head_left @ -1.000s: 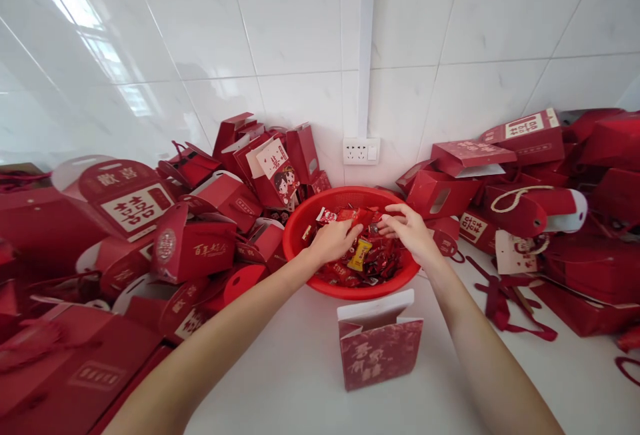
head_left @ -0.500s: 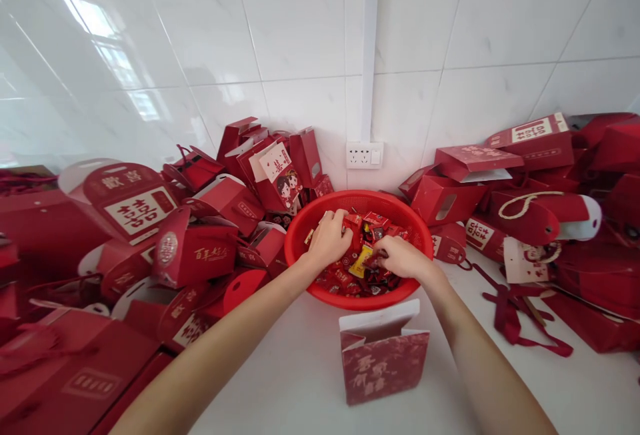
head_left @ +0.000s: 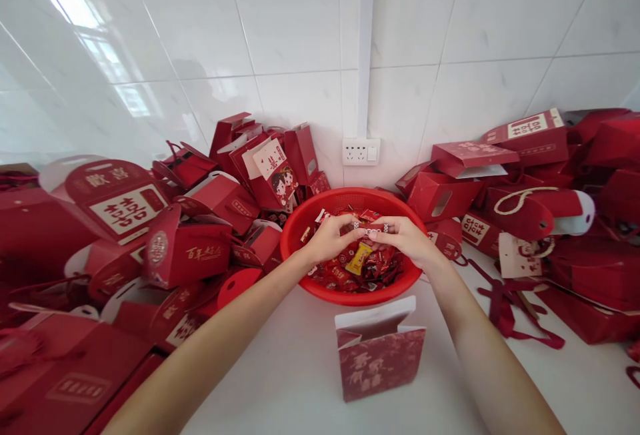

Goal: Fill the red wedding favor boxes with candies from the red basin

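white tabletop [head_left: 280, 368] | red basket [head_left: 353, 298] | open box [head_left: 383, 365], upright | red boxes [head_left: 187, 248] heaped both sides | dark-red ribbon [head_left: 505, 311]

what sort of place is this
Probably a room indoors, perhaps in a home or small workshop; which, I can't tell. The white tiled wall with its power socket shows that, while the heaped red boxes and red basket of small wrapped packets suggest a work surface.

Bright daylight, v. soft! Window glare [head_left: 75, 8] flares on the wall [head_left: 300, 15], upper L. Wide-angle distortion's stretching boxes [head_left: 75, 368] near the edges, detail smeared; candy [head_left: 359, 258] at ctr's clearer, fine print lost.
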Demonstrator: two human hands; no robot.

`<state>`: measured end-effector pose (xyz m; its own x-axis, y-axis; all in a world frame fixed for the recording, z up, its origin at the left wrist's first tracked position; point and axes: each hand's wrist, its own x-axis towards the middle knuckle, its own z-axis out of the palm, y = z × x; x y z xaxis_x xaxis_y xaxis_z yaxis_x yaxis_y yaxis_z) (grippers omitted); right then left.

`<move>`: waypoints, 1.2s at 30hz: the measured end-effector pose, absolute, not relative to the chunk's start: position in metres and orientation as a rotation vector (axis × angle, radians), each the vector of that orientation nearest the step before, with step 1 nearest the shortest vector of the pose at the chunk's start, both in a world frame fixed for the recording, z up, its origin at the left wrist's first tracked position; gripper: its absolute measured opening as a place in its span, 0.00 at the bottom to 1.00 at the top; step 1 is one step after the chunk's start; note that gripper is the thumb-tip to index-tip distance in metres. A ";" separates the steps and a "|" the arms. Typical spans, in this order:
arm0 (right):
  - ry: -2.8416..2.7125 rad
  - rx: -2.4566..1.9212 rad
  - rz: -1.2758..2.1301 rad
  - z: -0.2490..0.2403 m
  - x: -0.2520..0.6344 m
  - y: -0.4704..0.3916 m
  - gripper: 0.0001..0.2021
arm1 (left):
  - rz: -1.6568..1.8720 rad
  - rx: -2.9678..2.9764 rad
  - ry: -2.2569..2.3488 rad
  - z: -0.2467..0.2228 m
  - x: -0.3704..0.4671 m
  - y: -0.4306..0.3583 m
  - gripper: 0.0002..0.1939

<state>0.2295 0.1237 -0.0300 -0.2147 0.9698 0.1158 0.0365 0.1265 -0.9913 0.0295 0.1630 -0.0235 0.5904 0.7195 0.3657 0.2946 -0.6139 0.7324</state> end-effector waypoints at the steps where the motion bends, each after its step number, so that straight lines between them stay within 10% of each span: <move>1: -1.466 -1.043 1.243 -0.029 0.229 0.123 0.21 | 0.878 2.181 0.797 -0.024 0.029 0.164 0.18; 36: -1.387 -0.881 1.322 -0.031 0.234 0.124 0.18 | 0.847 2.025 0.571 -0.021 0.029 0.164 0.27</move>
